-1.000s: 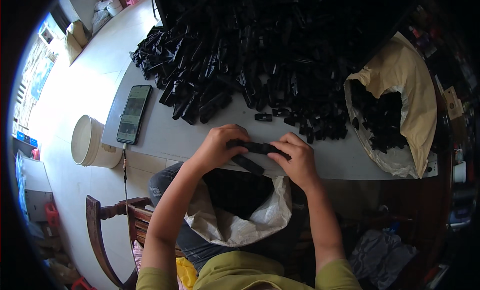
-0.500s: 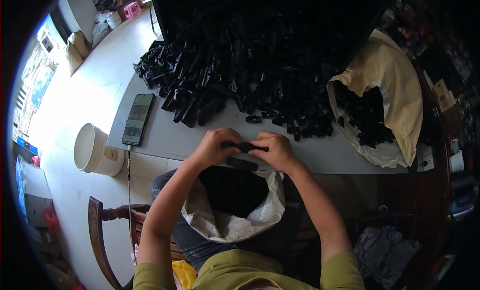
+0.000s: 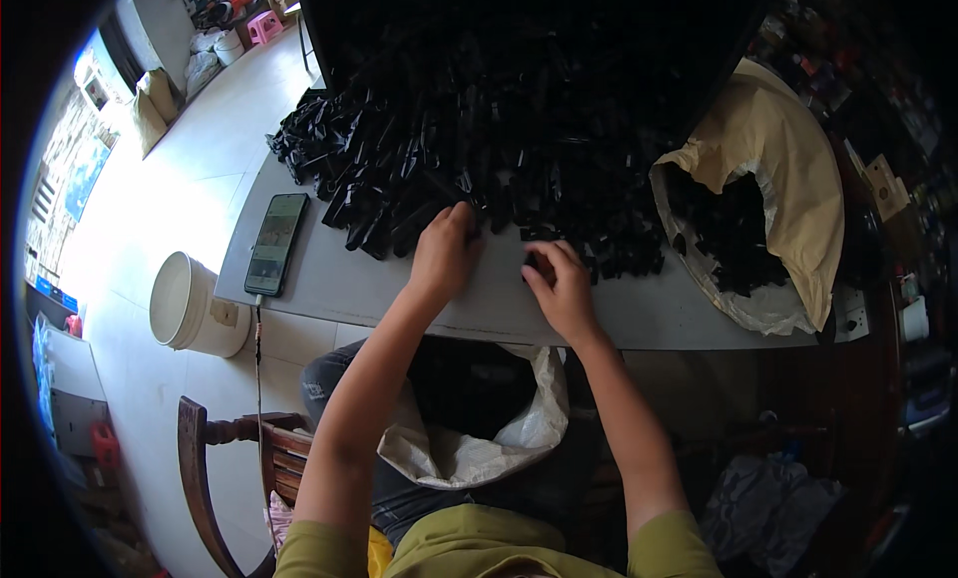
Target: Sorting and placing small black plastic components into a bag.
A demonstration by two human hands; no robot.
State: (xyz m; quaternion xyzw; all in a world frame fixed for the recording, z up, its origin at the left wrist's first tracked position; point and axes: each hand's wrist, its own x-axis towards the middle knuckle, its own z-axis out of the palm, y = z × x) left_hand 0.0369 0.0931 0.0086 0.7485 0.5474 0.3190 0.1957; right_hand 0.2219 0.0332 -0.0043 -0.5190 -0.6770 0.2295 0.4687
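Work shifts to the glossy black plastic pile (image 3: 384, 169) at upper centre as your left hand (image 3: 442, 257) and right hand (image 3: 565, 287) part: left fingers' grip hidden, right fingers pinching a small black piece (image 3: 530, 262).

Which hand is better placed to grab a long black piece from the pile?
Probably the left hand: it is beside the long pieces, while the right hand seems to hold a small black piece.
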